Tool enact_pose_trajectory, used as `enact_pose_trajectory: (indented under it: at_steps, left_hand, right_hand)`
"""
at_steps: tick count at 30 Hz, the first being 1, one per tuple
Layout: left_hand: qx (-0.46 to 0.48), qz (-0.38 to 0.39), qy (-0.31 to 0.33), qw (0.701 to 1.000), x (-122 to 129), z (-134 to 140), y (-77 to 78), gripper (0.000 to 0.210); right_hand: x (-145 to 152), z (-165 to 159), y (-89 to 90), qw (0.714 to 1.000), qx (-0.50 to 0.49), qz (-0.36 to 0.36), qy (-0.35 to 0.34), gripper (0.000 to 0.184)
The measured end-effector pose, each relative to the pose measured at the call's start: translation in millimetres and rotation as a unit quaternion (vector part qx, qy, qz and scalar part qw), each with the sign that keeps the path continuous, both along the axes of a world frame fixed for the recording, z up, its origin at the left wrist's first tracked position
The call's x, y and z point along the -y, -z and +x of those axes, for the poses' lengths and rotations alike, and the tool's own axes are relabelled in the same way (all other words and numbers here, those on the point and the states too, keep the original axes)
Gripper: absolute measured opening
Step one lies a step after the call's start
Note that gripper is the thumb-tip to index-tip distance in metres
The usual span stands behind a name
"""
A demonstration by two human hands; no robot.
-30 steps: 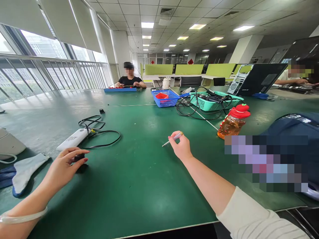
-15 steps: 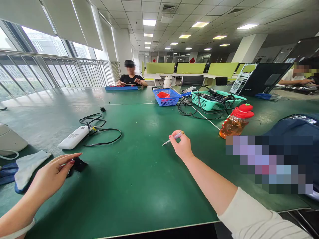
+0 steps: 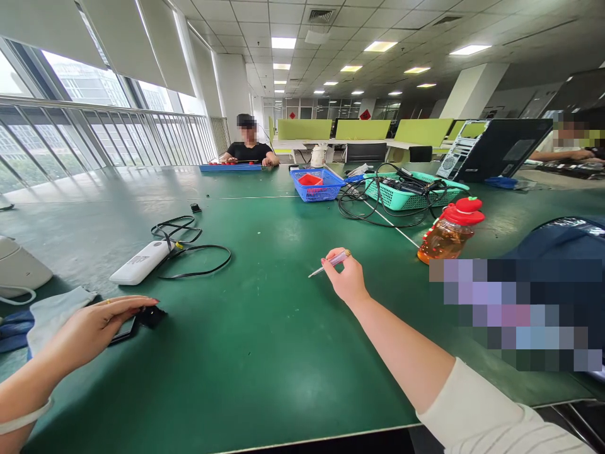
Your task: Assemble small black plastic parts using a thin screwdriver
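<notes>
A small screwdriver [image 3: 336, 258] with a pale, see-through handle and a thin metal shank is gripped in my right hand [image 3: 348, 276]. Its tip points left and down, close to the green table top; whether it touches I cannot tell. At the left, my left hand [image 3: 97, 321] lies with fingers stretched over a small black object [image 3: 152, 316], thumb beside it. A flat, black-rimmed part shows under the palm; what kind of thing it is stays unclear. Beyond that hand lies a white power strip [image 3: 142, 261] with a looped black cable [image 3: 208, 275].
Blue-and-white cloth [image 3: 50, 318] and a white appliance [image 3: 21, 268] sit at left. Farther off stand a blue basket [image 3: 317, 189], a green basket [image 3: 401, 198] with cables, and a red-capped bottle [image 3: 449, 233]. A dark bag [image 3: 562, 246] is at right. Two people sit farther away.
My left hand has shifted slightly left and flattened over the black object, uncovering its black-rimmed part. My right hand and the screwdriver have hardly moved.
</notes>
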State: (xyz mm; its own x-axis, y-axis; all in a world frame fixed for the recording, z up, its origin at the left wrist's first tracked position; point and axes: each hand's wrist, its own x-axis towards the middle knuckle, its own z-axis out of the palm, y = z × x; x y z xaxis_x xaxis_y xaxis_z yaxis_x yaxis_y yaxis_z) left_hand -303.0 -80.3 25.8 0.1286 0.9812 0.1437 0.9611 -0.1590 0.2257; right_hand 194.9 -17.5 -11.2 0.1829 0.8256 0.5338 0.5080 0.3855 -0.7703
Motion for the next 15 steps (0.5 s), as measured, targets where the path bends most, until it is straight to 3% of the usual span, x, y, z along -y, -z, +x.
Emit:
enact_pose_trajectory:
  at_steps: [7,12,15]
  left_hand:
    - [-0.021,-0.044,0.041,0.998,1.5,10.8,-6.4,0.051]
    - [-0.049,-0.043,-0.061,0.996,13.4,30.5,-8.2,0.052]
    - [-0.064,-0.021,-0.1,0.993,20.6,27.9,0.2,0.06]
  right_hand:
    - [0.3,-0.5,0.1,1.0,0.002,0.002,-0.002,0.02]
    - [0.7,-0.8,-0.8,1.0,0.002,-0.003,-0.006,0.02]
    - [0.9,-0.8,-1.3,1.0,0.001,-0.001,-0.009,0.019]
